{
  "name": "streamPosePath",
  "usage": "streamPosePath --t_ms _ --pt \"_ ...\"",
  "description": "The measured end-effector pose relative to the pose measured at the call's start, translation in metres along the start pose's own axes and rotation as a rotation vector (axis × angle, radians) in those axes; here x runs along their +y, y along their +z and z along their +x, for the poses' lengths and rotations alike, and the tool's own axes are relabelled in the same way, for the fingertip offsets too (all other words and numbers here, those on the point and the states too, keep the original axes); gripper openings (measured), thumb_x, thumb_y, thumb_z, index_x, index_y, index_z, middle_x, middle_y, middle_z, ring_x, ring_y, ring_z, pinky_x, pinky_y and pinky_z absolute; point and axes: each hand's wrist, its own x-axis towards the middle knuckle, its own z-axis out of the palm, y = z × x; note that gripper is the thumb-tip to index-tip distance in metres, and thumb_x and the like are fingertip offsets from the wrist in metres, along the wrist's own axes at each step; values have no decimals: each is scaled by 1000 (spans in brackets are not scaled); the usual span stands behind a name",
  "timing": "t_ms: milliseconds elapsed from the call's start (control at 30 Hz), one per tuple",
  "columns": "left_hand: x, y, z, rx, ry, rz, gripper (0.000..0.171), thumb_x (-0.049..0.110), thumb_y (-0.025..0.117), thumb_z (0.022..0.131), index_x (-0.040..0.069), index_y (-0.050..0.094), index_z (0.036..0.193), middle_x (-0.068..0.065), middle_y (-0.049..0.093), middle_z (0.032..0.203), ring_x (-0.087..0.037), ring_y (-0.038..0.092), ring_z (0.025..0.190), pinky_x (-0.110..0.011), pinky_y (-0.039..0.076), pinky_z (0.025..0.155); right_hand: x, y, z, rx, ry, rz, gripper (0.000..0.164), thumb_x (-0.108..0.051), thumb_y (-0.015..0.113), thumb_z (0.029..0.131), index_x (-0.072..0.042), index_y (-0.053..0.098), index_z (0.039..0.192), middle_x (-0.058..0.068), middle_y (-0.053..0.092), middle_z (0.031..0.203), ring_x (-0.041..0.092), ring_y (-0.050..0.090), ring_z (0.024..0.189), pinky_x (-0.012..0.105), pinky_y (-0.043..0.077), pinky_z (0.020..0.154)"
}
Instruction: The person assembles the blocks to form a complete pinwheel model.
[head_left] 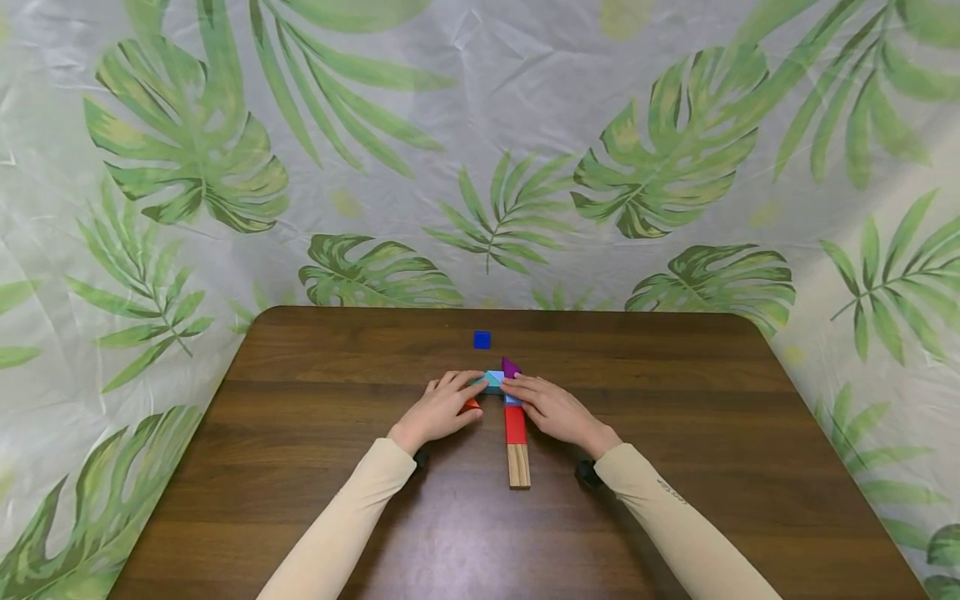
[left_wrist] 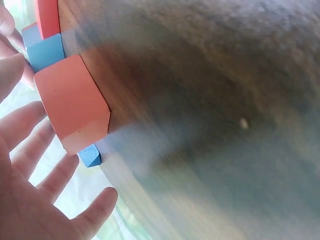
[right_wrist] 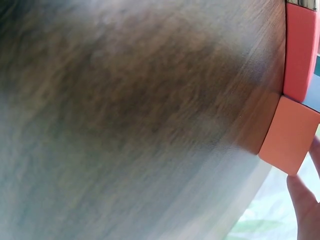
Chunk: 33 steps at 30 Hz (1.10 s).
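Note:
Several coloured wooden blocks lie joined on the table. My left hand [head_left: 441, 405] lies over the row's left end, fingertips at the light-blue and teal blocks [head_left: 493, 379]. An orange block [left_wrist: 72, 105] sits by its spread fingers in the left wrist view and is mostly covered in the head view. My right hand [head_left: 558, 407] reaches in from the other side, fingertips touching the blocks beside the purple piece [head_left: 511, 367]. Another orange block [right_wrist: 290, 135] stands by its fingers in the right wrist view. A red block [head_left: 515, 425] and a wood-grain block [head_left: 518, 467] extend toward me.
Behind the row, a dark blue square block [head_left: 482, 340] lies apart, near the far edge of the brown table [head_left: 337, 350]. A leaf-patterned cloth [head_left: 510, 100] hangs beyond that edge.

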Motion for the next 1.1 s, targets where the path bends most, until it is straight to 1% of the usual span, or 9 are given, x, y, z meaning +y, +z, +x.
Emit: streamPosePath --t_ms 267,567,767,967,1100 --pt "1 -1 -1 11 0 -6 53 28 58 97 7 45 144 -12 36 147 -32 32 132 -56 30 98 -1 1 1 7 1 -35 44 -8 53 97 -5 49 141 13 46 142 30 40 132 50 28 107" --pt "1 -1 -1 -2 -19 -30 54 29 57 97 9 43 145 -10 35 149 -30 31 133 -56 29 100 -2 -1 1 -3 16 -46 45 -8 52 97 -6 48 141 11 46 143 29 39 133 47 27 107" --pt "0 -1 -1 -3 -21 -36 54 29 57 97 9 42 145 -11 34 149 -30 31 133 -56 28 100 -3 -1 2 3 9 -62 44 -7 53 96 -5 49 140 12 46 142 30 40 132 49 28 107" --pt "-3 -1 1 6 -31 -53 54 29 57 97 9 43 145 -9 36 149 -30 31 133 -56 28 100 -4 -1 1 -7 14 -57 44 -8 52 96 -5 50 140 12 47 142 30 40 132 49 27 107" --pt "-8 -4 4 15 -40 -75 54 28 56 98 8 42 146 -9 35 150 -30 31 133 -56 28 100 -3 -1 2 -12 21 -64 44 -9 53 96 -5 50 140 12 47 142 29 40 132 49 28 107"
